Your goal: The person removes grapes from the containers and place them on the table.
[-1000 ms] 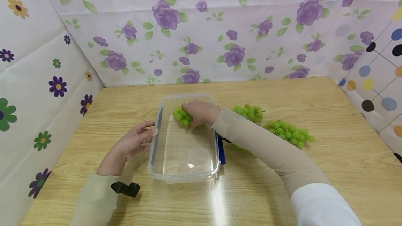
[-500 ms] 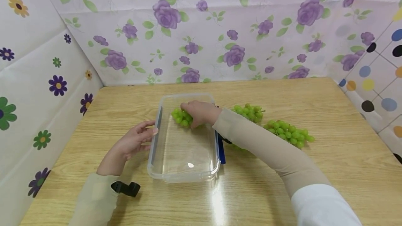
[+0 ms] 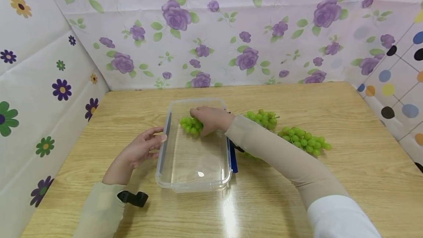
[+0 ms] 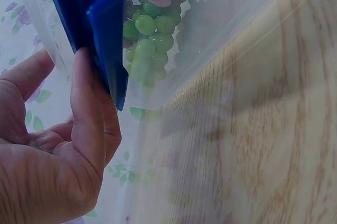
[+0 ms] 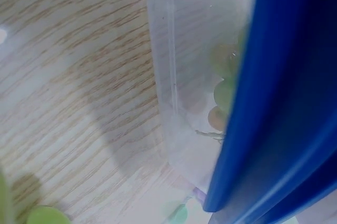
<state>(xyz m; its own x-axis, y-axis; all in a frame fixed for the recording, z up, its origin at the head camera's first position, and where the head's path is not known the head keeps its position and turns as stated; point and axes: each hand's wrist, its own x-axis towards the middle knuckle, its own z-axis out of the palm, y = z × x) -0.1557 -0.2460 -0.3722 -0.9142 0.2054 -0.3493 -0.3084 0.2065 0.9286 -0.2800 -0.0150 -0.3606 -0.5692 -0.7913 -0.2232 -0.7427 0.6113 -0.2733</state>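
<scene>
A clear plastic food container [image 3: 193, 187] with blue side latches stands lidless on the table. Inside it, towards the far end, my right hand [image 3: 211, 119] holds a bunch of green grapes [image 3: 190, 125] from above, covering part of the bunch. Through the clear wall, the grapes [image 4: 150, 37] and a fingertip show in the left wrist view. My left hand [image 3: 143, 147] touches the container's left side with loosely spread fingers. In the left wrist view, the fingers of that hand [image 4: 68, 145] rest by the blue latch [image 4: 105, 34]. The right wrist view shows mostly a blue latch [image 5: 284, 103], with no hand visible.
To the container's right lie two more bunches of green grapes, one farther back [image 3: 262, 118] and one nearer the right [image 3: 304, 140]. Other grapes [image 3: 252, 156] peek out under the right forearm. Patterned sheets [image 3: 211, 39] surround the wooden table [image 3: 264, 208].
The grapes in the container have shifted very slightly left and towards me, with the right hand staying nearly in place over them. The left hand stays against the container.
</scene>
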